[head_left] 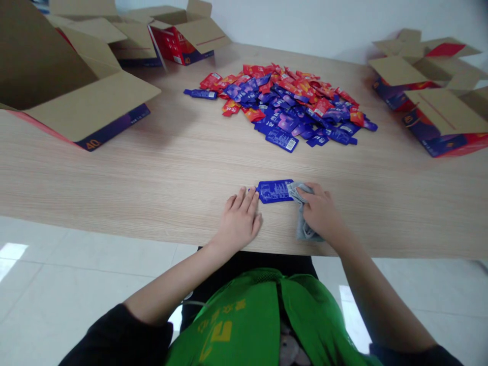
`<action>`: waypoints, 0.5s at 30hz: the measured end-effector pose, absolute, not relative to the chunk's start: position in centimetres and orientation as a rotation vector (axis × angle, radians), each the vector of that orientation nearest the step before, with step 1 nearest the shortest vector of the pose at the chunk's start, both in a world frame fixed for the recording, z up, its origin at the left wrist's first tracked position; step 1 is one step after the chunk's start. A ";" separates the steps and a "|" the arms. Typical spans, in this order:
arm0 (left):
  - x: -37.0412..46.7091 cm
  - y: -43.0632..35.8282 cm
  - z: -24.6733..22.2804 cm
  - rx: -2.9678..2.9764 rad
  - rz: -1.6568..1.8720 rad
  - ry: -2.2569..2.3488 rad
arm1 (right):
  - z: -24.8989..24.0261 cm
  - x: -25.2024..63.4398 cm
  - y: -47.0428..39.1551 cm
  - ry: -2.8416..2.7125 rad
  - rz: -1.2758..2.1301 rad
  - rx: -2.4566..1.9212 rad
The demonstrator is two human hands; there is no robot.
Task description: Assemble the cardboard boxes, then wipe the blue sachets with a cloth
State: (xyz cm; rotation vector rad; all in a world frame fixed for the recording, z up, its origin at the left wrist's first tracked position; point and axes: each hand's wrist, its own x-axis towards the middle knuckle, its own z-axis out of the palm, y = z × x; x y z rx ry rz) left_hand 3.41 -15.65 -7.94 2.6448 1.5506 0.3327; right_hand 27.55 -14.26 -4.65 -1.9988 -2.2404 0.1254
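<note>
A flat blue sachet [273, 191] with pale print lies on the table near its front edge, its narrow end to the left. My left hand [240, 216] rests flat, its fingers stretched out and the tips pressing on that narrow end. Bunched in my right hand [319, 208] is a grey cloth [305, 227], whose upper part covers the sachet's right end. Behind them a heap of red and blue sachets [284, 101] is spread on the table.
Open cardboard boxes stand at the left, one large box [114, 114] nearest, a red one [183, 43] farther back. More open boxes [438, 114] stand at the right. The table [114, 188] meets a white wall [305, 30] behind.
</note>
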 end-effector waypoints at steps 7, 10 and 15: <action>3.5 -15.7 -8.1 2.630 0.341 1.570 | -3.4 23.5 -14.0 -2.128 0.041 -1.707; 3.5 -15.7 -8.1 2.620 0.359 1.567 | -4.4 20.6 -13.9 -2.208 0.076 -1.635; 3.5 -15.7 -7.8 2.612 0.363 1.555 | -5.6 19.8 -14.5 -2.391 0.051 -1.716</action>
